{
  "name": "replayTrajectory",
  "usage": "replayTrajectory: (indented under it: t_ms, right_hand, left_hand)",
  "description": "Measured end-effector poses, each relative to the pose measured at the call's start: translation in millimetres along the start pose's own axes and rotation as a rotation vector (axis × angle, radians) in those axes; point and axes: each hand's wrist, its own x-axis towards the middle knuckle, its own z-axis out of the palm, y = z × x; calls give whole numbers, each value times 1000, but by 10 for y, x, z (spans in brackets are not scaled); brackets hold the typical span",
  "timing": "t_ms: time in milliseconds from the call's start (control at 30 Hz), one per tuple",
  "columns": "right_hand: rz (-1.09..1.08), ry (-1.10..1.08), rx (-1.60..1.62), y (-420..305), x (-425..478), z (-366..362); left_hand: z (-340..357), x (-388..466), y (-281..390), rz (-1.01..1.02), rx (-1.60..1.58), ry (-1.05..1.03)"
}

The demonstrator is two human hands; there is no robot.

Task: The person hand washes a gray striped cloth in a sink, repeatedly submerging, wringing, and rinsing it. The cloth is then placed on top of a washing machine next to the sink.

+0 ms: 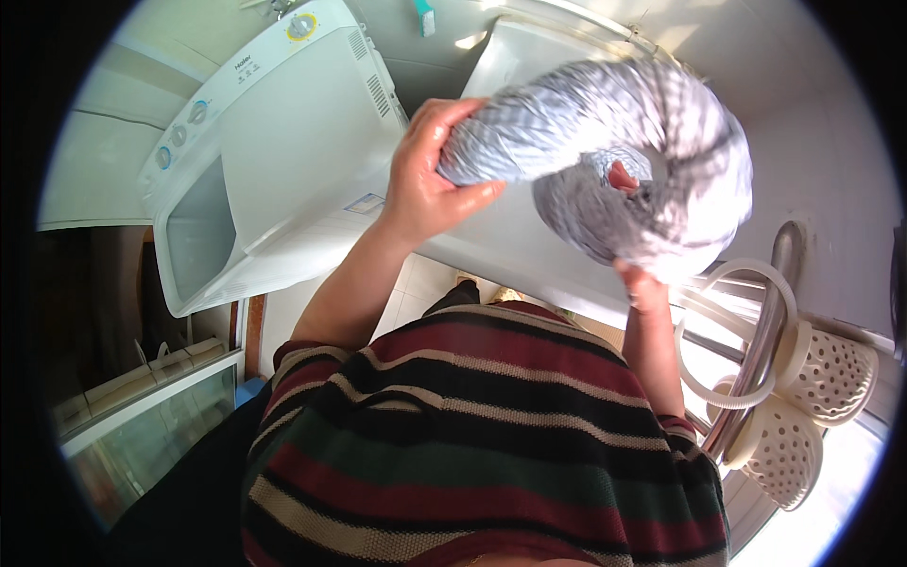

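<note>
A thick, twisted coil of light blue-grey patterned cloth point(680, 142) is held up over a white basin point(510, 227). My left hand point(425, 170) grips the coil's left end, thumb underneath and fingers over the top. At the lower right, my right hand point(641, 287) holds the coil from below, and the cloth hides most of it. A bit of reddish skin, likely fingertips, shows through the coil's centre. The cloth is partly blurred, and my left hand looks wet.
A white Haier washing machine point(305, 120) stands at the left, with an opening point(198, 241) at its near corner. On the right are a metal rail point(762, 340) and cream perforated baskets point(829, 375). A teal brush point(425, 18) is at the back wall.
</note>
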Motion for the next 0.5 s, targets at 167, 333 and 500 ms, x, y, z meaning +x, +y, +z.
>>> replayTrajectory:
  t_ms: [167,333,500]
  right_hand:
    - [161,287,303,5,-73,-456]
    - [73,265,130,-201,43,-258]
    - [133,-333,-173,-411,378,-91]
  left_hand:
    - [26,-52,-524,276,605,45]
    - [248,-331,-913,-185,808,-582]
    - [189,-10,-718,-317,137,-687]
